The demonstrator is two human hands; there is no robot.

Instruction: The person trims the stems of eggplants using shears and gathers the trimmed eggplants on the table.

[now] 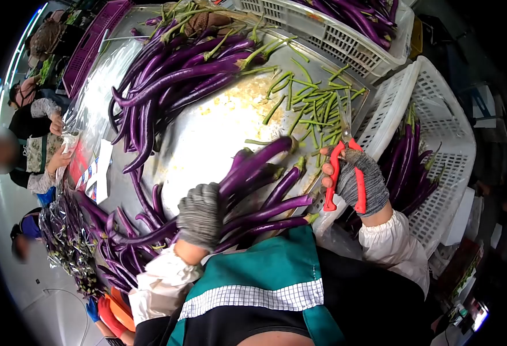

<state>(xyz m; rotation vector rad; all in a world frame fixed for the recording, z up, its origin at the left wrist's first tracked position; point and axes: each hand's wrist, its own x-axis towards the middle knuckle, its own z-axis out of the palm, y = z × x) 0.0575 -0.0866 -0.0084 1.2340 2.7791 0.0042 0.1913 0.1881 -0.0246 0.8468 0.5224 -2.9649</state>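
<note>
My left hand (200, 214), in a grey knit glove, is closed around at least one long purple eggplant (259, 164). More eggplants lie against and beneath it, so I cannot tell how many it grips. Red-handled shears (332, 173) are in my right hand (367, 173), whose grey glove leaves the fingertips bare. Their blades point away from me, over a scatter of cut green stems (320, 106) on the metal table (187, 144). A big heap of eggplants (190, 72) with stems on lies at the far side.
On the right stands a white plastic crate (438, 190) with eggplants inside. Another white crate (346, 49) of eggplants is at the back. Bagged eggplants (69, 230) lie at the left. Co-workers' hands (59, 155) handle clear plastic across the table; red and blue gloves (108, 317) show lower left.
</note>
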